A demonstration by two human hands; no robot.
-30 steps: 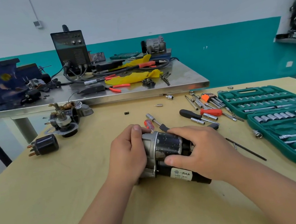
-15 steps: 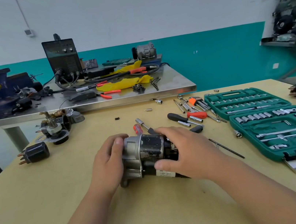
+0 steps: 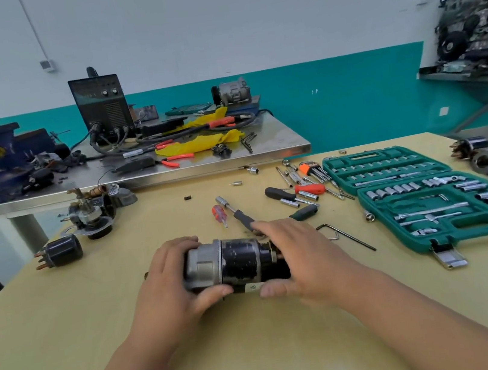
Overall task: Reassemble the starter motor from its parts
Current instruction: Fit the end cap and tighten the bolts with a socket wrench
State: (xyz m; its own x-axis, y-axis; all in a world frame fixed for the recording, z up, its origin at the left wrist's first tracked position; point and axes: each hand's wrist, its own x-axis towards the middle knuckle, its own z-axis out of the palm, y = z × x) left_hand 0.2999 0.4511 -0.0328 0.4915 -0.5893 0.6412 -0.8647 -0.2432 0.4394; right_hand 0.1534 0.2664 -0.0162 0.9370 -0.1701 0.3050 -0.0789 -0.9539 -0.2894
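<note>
Black-and-silver, the one starter motor (image 3: 235,265), white label (image 3: 253,287) unreadable, is clasped by left grip (image 3: 169,288) and right grip (image 3: 304,255), one open green socket case (image 3: 479,222) nearby.

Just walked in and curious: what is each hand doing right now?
Left hand: grips the black and grey cylindrical starter motor at its grey end.
Right hand: grips its black end.

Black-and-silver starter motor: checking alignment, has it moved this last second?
Yes: the starter motor turned, its black end swinging toward the bent black hex key.
</note>
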